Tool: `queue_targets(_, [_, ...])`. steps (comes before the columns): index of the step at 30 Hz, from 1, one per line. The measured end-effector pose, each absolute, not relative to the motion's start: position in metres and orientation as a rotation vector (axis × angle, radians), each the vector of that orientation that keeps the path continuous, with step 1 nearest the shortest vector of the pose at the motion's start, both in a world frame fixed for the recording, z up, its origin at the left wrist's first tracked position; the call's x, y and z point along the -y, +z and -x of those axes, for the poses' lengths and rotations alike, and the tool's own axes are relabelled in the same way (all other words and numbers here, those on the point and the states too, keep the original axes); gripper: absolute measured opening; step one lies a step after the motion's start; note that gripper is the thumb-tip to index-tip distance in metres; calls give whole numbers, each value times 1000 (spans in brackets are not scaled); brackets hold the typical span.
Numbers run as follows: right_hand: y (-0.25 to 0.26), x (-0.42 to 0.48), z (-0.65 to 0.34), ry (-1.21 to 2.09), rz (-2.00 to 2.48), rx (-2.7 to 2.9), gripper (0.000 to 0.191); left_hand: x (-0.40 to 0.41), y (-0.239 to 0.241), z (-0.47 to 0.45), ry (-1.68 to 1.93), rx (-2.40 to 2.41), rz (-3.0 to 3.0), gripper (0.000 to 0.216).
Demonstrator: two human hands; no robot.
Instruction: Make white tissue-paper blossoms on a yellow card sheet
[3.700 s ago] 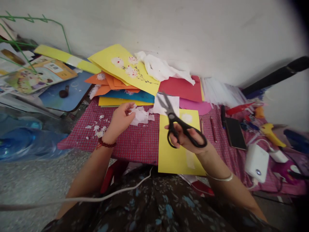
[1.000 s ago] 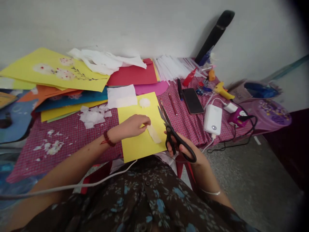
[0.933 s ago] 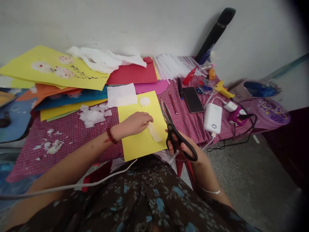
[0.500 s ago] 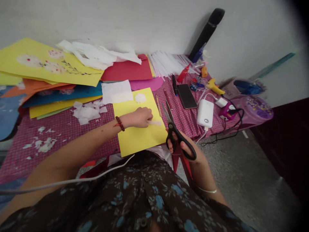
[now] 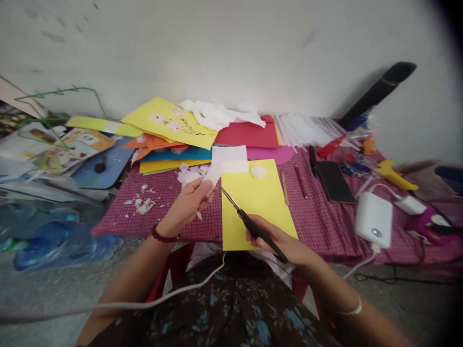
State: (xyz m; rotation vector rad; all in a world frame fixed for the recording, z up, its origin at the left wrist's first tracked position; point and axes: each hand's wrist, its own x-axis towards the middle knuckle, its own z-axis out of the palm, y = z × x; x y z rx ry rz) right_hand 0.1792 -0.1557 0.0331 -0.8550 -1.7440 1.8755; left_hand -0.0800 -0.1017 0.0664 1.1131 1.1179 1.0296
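My left hand point(image 5: 190, 200) pinches a piece of white tissue paper point(image 5: 214, 178) over the left edge of a yellow sheet point(image 5: 260, 212). My right hand point(image 5: 278, 236) is wrapped round the black handles of the scissors point(image 5: 249, 224). Their blades look nearly closed, and the tips point at the tissue, close beside it; I cannot tell if they touch. A round white paper puff point(image 5: 258, 172) lies near the top of the yellow sheet. Behind the held tissue rests a flat white tissue sheet point(image 5: 235, 156), partly overlapped by it.
Torn tissue pieces point(image 5: 188, 174) and small white scraps point(image 5: 142, 205) lie on the left of the checked tablecloth point(image 5: 202, 226). Coloured papers point(image 5: 173, 154) are stacked behind. On the right are a phone point(image 5: 336, 182), a white power bank point(image 5: 374, 219) and a yellow glue gun point(image 5: 396, 176).
My left hand has left the yellow sheet, moved left and now holds up tissue. The scissors, open before, are nearly closed and turned toward it. The view has swung left.
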Motion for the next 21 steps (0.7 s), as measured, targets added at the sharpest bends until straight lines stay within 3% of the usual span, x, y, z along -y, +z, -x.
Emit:
queue_targets(13, [35,98,-110,2061,844,1615,70,79,45,131,982,-1260,-1125,24])
queue_targets(21, [28,81,-98,2065,1030,1491,56,62,40,143,957,-1247,-1078,27])
